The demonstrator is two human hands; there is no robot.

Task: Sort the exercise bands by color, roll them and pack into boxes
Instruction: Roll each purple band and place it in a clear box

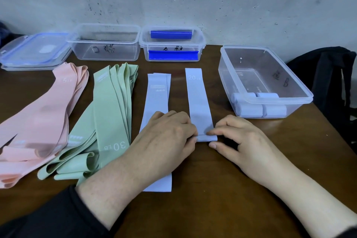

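Lavender rolls (258,109), four as far as the clear wall lets me count, already lie in the right-hand box (270,75). Just left of that box, both hands pinch the near end of the 20 LB band (200,102): left hand (170,131), right hand (237,137) (first fold only). Farther left of it, another lavender strip (156,100), the green pile (110,114) and pink pile (38,121) wait unrolled.

Left hand (166,133): palm down, fingers curled, fingertips pinching at the inner side.
Right hand (237,137): palm down, thumb and forefinger pinching.
Forearms: angled inward, hands near each other.
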